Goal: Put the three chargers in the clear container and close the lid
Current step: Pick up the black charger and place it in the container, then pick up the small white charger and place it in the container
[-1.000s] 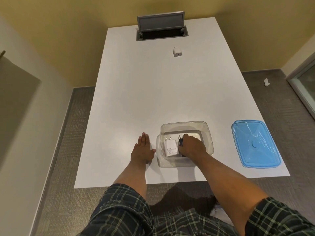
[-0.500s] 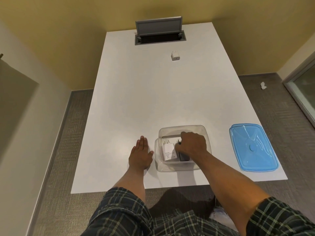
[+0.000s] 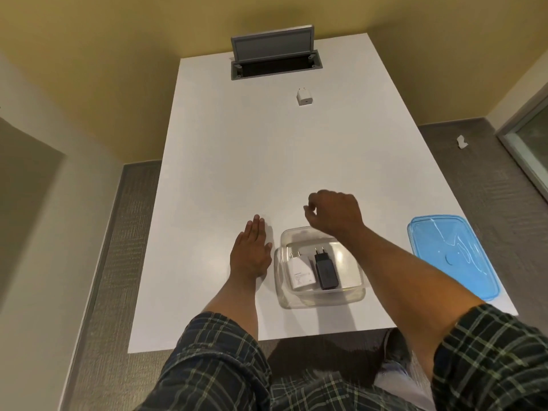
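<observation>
Inside the clear plastic container (image 3: 320,298) I count two chargers, one white rectangular (image 3: 301,272) and one black (image 3: 325,269), lengthwise, prongs pointing away. A third small white cube charger (image 3: 304,98) sits far off. My right hand (image 3: 336,213) hovers empty, fingers curled; my left hand (image 3: 250,253) lies flat. One blue lid (image 3: 450,256) rests rightward.

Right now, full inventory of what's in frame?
white rectangular table: 1, white, centre
clear plastic container: 1, clear, near edge, open
white charger: 1, white, in container, left
black charger: 1, black, in container, right
small white charger: 1, white, far end
blue plastic lid: 1, blue, right of container
grey cable hatch: 1, grey, far edge, open
left hand: flat on table
right hand: empty, raised above container
</observation>
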